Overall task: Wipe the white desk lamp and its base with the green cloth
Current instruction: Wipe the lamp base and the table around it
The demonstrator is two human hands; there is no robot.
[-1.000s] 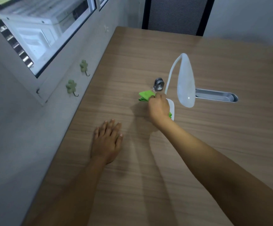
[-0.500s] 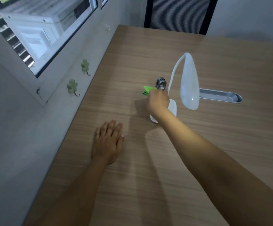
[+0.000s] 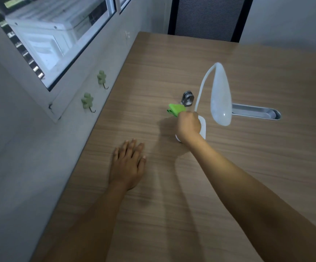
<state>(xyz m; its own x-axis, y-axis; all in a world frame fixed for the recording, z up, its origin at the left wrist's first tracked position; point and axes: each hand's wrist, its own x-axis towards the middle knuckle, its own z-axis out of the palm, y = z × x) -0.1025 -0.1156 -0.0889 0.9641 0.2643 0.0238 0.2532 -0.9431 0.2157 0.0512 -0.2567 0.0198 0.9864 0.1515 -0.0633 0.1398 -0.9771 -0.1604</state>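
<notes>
Wood-grain desk top [image 3: 172,205] runs along the grey wall on the left, with wide bare surface near the person and to the right of the white desk lamp [image 3: 221,95]. The right hand [image 3: 188,124] is fisted around the green cloth [image 3: 176,110], pressing on the lamp base [image 3: 203,127] beside the stem. The left hand [image 3: 128,164] lies flat, fingers together, near the wall edge; no lettering is readable.

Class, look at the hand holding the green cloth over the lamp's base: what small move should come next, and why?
Probably slide the right hand with the green cloth up the lamp's thin neck. The hand already sits over the base where the neck begins, and the lamp head above has no cloth on it. The left hand lies flat on the desk.
</notes>
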